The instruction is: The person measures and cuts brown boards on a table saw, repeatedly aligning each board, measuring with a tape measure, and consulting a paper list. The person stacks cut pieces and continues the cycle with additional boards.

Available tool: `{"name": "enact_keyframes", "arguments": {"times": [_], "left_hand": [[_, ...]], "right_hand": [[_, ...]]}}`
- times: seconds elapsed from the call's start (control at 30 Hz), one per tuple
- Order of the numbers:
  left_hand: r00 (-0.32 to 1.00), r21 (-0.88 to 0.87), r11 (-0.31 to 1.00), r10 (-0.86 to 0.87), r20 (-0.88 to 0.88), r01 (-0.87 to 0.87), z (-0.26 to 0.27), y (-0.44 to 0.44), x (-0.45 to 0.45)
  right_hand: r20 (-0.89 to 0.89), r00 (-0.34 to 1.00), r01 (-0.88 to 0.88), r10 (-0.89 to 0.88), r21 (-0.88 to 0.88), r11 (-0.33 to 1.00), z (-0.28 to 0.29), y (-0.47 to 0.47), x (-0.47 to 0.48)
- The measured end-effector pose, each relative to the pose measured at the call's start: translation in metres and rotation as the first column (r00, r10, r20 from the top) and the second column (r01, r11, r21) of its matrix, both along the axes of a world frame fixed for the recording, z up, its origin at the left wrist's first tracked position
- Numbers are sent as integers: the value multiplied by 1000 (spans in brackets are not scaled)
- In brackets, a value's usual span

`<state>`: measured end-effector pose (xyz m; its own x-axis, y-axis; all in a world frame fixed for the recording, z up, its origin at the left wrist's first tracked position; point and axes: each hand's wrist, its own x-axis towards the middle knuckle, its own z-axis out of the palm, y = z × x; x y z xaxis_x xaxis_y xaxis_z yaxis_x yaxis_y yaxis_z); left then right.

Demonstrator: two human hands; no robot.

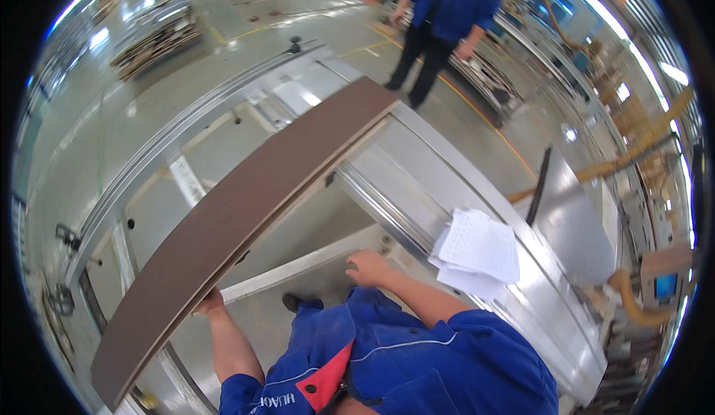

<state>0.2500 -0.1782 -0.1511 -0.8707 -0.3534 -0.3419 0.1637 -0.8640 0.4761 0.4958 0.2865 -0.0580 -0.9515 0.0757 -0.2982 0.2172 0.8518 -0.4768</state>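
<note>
Two long brown boards [246,191], apparently stacked face to face, lie slantwise across a metal machine frame and its table. My left hand [209,302] grips their near edge towards the left end, with the fingers hidden beneath. My right hand [370,268] hangs in front of my body, fingers loosely bent and apart, with nothing seen in it. It is clear of the boards. To its right, a stack of printed paper sheets [477,250] rests on the metal table [424,163].
An aluminium fence rail [184,119] with black stops [67,237] runs along the far left side. Beyond the table stands another person [447,18]. Flat stacks of boards [156,46] lie on the floor. Yellow hoses [631,161] and a sheet-metal cover [575,219] are at right.
</note>
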Motion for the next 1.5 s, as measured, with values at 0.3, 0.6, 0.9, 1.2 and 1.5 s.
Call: {"name": "enact_keyframes", "arguments": {"times": [0.3,0.6,0.9,1.2,1.5], "left_hand": [[878,274,867,-306,-367,417,-35,-49,-11],[974,-107,994,53,221,-30,24,-4,1],[998,-48,999,-18,55,20,54,25,16],[992,-2,992,-124,-19,124,15,-32,13],[877,123,943,-332,348,308,26,-55,99]], "right_hand": [[71,992,118,-107,-176,977,-33,4,35],[97,974,227,-207,-318,920,-50,14,53],[121,962,268,-243,-279,922,-5,6,14],[171,978,176,-119,-373,911,42,-103,-39],[90,994,100,-70,-404,909,37,-110,-73]]}}
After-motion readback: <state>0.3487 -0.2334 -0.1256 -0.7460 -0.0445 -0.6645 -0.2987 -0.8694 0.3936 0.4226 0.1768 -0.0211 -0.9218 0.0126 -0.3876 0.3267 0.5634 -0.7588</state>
